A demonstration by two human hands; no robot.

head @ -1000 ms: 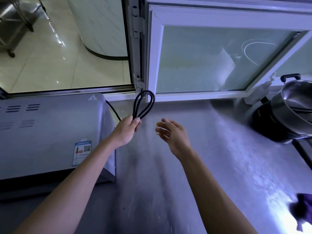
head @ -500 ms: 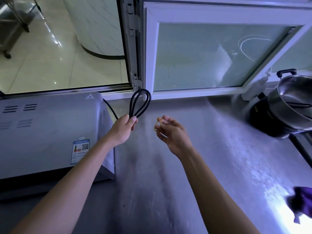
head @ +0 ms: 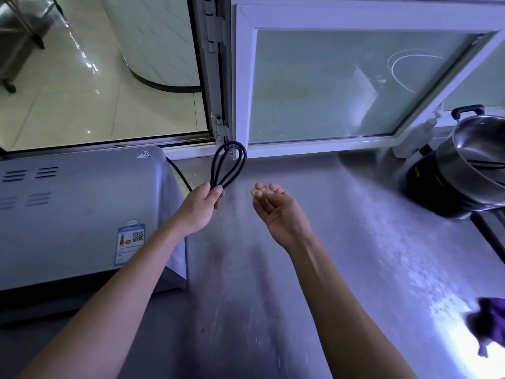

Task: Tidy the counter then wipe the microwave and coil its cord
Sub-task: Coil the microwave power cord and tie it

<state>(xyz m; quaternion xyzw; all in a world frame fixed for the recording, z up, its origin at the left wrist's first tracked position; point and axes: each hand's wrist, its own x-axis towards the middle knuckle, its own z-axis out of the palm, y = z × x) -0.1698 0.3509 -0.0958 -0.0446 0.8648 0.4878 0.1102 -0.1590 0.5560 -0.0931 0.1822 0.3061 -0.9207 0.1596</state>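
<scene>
Cord (head: 228, 165), black and already folded into loops, stands just above centre frame, its long axis running up toward the window sill while one strand trails down-left behind the microwave (head: 82, 214). Left hand (head: 200, 206) has it pinched at the base of the loops, thumb and fingers clamped on the bundle. Right hand (head: 278, 212) hangs just beside it, to the right and a touch lower, palm up, fingertips curled round a small yellow rubber band (head: 257, 193). So the bundle lies left of the band, loops up, and the right hand is the one placed to slip it over, I'd say. Plenty of bare steel counter (head: 314, 269) below and between the arms; the window frame (head: 243, 86) is close behind the loop tops. Pots (head: 475, 165) sit at right edge, and a purple cloth (head: 489, 321) lies lower right, well apart.
</scene>
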